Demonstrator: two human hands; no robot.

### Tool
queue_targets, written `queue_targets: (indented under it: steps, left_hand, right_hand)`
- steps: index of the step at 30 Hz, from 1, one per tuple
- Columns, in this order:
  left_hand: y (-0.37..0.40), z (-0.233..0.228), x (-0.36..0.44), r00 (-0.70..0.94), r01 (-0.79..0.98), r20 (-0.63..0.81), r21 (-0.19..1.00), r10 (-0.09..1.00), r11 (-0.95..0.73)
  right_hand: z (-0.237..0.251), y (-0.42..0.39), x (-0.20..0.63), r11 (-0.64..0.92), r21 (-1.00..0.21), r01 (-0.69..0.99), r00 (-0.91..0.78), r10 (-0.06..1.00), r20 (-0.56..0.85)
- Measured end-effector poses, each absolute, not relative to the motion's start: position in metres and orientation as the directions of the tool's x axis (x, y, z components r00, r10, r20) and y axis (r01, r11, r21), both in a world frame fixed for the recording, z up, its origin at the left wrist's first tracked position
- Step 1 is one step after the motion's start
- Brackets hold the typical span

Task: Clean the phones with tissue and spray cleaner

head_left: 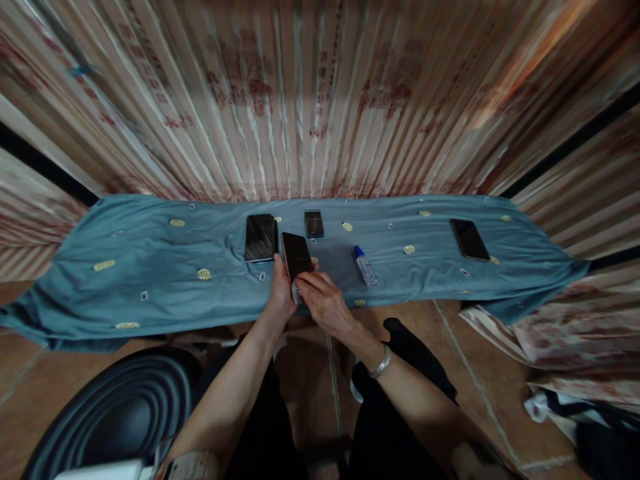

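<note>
My left hand point(282, 293) holds the phone point(296, 253), left of the bottle point(367, 268). My right hand point(324, 301) pinches a pale wipe point(296, 292) on its near end. If I push too hard, the phone could slip from my left hand.

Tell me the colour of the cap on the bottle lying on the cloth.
Blue; the cap shows best in the head view.
</note>
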State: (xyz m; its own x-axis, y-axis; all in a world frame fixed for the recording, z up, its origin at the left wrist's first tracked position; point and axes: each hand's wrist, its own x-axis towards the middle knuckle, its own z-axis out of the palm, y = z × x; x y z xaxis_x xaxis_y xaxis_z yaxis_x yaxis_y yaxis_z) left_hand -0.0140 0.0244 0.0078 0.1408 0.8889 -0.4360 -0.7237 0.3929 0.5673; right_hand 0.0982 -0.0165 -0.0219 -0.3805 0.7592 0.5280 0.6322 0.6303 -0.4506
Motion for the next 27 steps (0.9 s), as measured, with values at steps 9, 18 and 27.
queue_targets:
  steps: [9,18,27]
  left_hand:
    - [0.012,0.005,0.003,0.091,-0.727,-0.535,0.54,0.84,0.424]
    - [0.019,0.002,-0.004,0.117,-0.714,-0.521,0.548,0.845,0.436]
    - [0.007,0.004,0.008,0.106,-0.725,-0.462,0.571,0.881,0.386]
  right_hand:
    - [-0.02,-0.005,0.104,0.566,-0.479,0.671,-0.322,0.804,0.5]
    - [-0.026,-0.015,0.099,0.661,-0.436,0.611,-0.437,0.741,0.51]
    - [-0.027,0.005,0.109,0.58,-0.421,0.698,-0.337,0.784,0.521]
